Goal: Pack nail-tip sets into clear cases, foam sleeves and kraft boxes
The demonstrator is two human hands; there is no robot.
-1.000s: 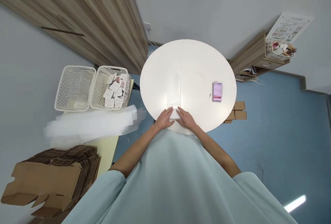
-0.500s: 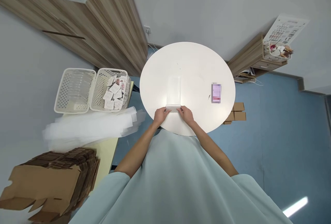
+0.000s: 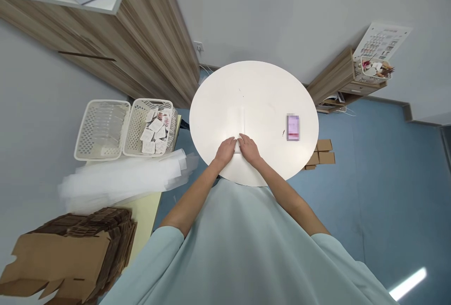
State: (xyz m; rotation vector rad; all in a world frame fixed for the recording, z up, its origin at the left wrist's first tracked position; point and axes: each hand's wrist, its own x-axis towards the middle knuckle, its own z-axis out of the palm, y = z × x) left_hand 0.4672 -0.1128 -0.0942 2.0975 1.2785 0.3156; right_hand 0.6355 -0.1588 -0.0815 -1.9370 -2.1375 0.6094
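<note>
On the white round table [image 3: 282, 164], a thin translucent wrapping sheet [image 3: 240, 121] lies stretched away from me. At its near end is a small pale flat packet [image 3: 237, 149], rolled in the sheet and mostly covered by my fingers. My left hand [image 3: 225, 151] is closed over the packet's left side. On its right side my right hand [image 3: 249, 149] is closed too, fingers curled forward over the top. The two hands nearly meet. What lies inside the packet cannot be made out.
A phone-like item with a blurred screen [image 3: 293, 127] lies to the right on the table. At left stand a basket of small cards [image 3: 132, 129], a basket of clear pieces [image 3: 81, 131], a stack of white sheets [image 3: 127, 173] and flattened cardboard boxes [image 3: 59, 258]. Small cartons [image 3: 326, 157] sit at right.
Both hands have moved slightly forward and closer together, from the packet's near corners to over its top. Less of the sheet shows flat beyond it.
</note>
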